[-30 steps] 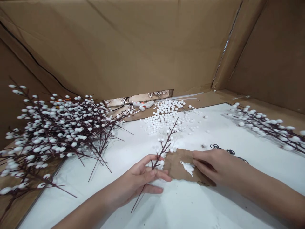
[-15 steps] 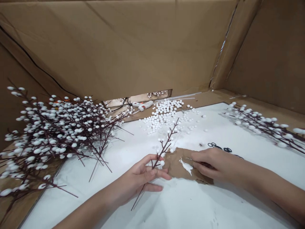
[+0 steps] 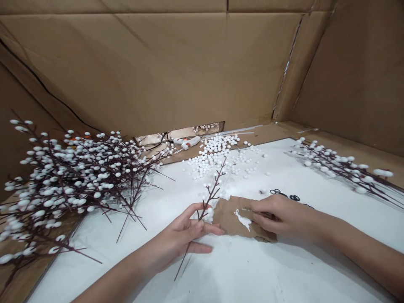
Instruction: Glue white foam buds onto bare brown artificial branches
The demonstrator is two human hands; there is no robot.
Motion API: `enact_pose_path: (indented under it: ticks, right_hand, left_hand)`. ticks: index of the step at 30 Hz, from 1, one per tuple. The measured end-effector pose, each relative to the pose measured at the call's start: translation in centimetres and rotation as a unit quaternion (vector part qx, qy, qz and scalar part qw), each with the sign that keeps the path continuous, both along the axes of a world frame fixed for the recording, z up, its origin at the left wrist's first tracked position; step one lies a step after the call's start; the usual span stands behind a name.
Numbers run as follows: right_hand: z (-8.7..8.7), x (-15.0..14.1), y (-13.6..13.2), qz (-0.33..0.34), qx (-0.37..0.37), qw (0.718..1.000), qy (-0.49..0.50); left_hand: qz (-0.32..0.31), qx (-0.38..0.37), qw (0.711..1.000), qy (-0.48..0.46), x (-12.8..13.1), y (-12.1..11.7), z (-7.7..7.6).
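Observation:
My left hand (image 3: 186, 231) pinches the lower stem of a bare brown artificial berry branch (image 3: 215, 185), which leans up and to the right. A few white berries lie behind its twigs. My right hand (image 3: 276, 212) is closed on a thin, pale-tipped stick (image 3: 246, 209), mostly hidden by the fingers. That tip is over a torn piece of cardboard (image 3: 227, 212), close beside a smear of white glue (image 3: 243, 221).
At left lies a big heap of white-berry branches (image 3: 78, 168); more berry branches (image 3: 341, 164) lie at right. Loose white berries (image 3: 217, 145), a glue gun (image 3: 187, 143) and glue sticks (image 3: 240, 131) are at the back. Black rings (image 3: 284, 194) lie beyond my right hand. Cardboard walls (image 3: 158, 71) surround the table.
The view has tilted up slightly and shifted, so the scene sits a little further left. Both hands keep their grips, and the right hand's stick stays over the cardboard near the glue.

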State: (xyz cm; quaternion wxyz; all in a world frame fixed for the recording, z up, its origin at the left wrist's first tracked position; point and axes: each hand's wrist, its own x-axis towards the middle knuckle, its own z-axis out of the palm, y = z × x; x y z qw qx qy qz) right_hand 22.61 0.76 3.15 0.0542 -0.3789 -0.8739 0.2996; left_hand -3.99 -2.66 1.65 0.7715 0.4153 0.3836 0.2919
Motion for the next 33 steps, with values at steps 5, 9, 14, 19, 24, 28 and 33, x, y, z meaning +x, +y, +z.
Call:
enact_pose_path:
  ticks: [5,9,14,19,24,28,33]
  right_hand:
    - [0.0,0.2,0.4,-0.033,-0.068,0.996,0.048]
    - [-0.6,0.3,0.6,-0.079,-0.11,0.987,0.085]
    - [-0.6,0.1,0.4,-0.108,-0.136,0.977,0.122]
    - [-0.5,0.0,0.4,-0.099,-0.163,0.972,0.139]
    - [-0.6,0.0,0.6,-0.09,-0.167,0.971,0.142]
    - [-0.3,0.1,0.5,-0.083,-0.172,0.969,0.154]
    - [-0.2,0.2,0.4,-0.089,-0.173,0.967,0.164]
  left_hand:
    - [0.009,0.023,0.999,-0.026,0.0,0.0,-0.6]
    - [0.009,0.043,0.998,-0.04,0.1,0.1,-1.2]
    - [0.029,0.061,0.997,-0.037,0.1,0.0,-1.1]
    - [0.091,0.072,0.993,-0.028,0.2,-0.5,-0.6]
    - [0.061,0.11,0.992,-0.01,1.0,-0.4,-0.4]
    - [0.064,0.102,0.993,0.013,1.4,-0.2,-0.3]
    - [0.054,0.096,0.993,0.053,1.5,-0.2,-0.4]
